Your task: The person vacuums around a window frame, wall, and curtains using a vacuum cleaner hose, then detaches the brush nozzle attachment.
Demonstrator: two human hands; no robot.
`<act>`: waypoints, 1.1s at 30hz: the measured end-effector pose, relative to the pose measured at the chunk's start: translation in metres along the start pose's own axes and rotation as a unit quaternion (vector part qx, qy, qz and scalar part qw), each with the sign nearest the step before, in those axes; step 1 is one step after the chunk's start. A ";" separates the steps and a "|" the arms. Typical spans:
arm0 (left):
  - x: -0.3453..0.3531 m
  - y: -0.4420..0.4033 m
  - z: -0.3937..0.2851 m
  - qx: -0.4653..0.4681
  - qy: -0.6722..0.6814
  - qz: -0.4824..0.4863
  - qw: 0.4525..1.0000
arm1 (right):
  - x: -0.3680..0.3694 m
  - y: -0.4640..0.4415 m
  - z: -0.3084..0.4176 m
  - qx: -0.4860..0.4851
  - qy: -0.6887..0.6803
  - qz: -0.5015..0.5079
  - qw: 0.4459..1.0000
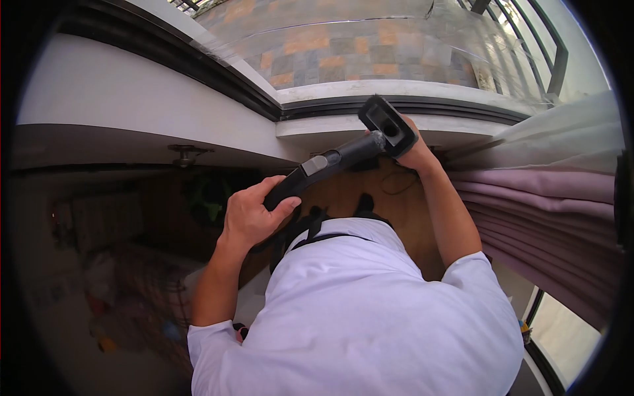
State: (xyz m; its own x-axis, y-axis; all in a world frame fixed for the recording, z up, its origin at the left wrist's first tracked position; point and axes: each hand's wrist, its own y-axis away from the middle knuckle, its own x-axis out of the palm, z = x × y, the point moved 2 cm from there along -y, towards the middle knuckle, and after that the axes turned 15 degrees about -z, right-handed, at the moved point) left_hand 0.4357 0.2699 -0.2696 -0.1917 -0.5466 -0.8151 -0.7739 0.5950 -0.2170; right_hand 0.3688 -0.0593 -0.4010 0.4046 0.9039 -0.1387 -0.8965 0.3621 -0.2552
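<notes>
My left hand (254, 211) is closed around the back end of a black vacuum cleaner handle (353, 150) with a grey slide on top. At the handle's far end sits a black rectangular brush nozzle (386, 127), its hollow opening turned up toward me. Some greyish fluff clings where handle and nozzle meet. My right hand (417, 150) grips the nozzle from its right side and behind; most of those fingers are hidden by it. Both hands hold the tool in front of my waist, near the window sill (456, 125).
Beyond the black window track (456, 107) lies a tiled balcony with railings (555, 59). Pink curtains (535, 198) hang at the right, beside a sheer white one (561, 138). A metal latch (188, 155) sits at the left. My feet stand on a wooden floor (403, 198).
</notes>
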 end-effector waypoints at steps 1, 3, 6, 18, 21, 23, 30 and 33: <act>0.000 -0.001 -0.001 0.019 0.021 0.001 1.000 | 0.001 0.001 -0.004 -0.001 0.001 0.003 1.000; -0.001 -0.008 0.000 -0.013 0.003 0.004 1.000 | 0.005 0.009 -0.008 0.024 0.005 -0.030 0.999; 0.003 -0.011 -0.004 -0.050 -0.028 0.011 0.998 | 0.014 0.019 -0.005 0.080 -0.024 -0.094 0.992; 0.003 -0.015 0.006 -0.035 -0.005 -0.001 0.999 | 0.018 0.028 -0.011 0.212 -0.267 -0.032 0.939; 0.009 -0.008 -0.007 0.018 0.014 -0.012 1.000 | 0.018 0.033 -0.032 0.083 -0.159 -0.078 0.981; 0.006 -0.018 -0.001 -0.032 -0.005 -0.004 0.999 | 0.013 0.031 -0.016 0.157 -0.208 -0.057 0.964; 0.009 -0.011 -0.009 0.011 0.023 0.005 1.000 | 0.012 0.031 -0.025 0.093 -0.160 -0.074 0.980; 0.007 -0.023 0.008 -0.041 -0.020 0.022 0.999 | 0.003 0.023 -0.005 0.113 -0.023 -0.036 0.993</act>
State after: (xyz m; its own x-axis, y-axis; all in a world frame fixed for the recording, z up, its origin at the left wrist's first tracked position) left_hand 0.4568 0.2571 -0.2743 -0.2041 -0.4956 -0.8442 -0.8118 0.5676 -0.1369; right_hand 0.3501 -0.0499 -0.4120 0.4646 0.8816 -0.0833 -0.8855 0.4628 -0.0401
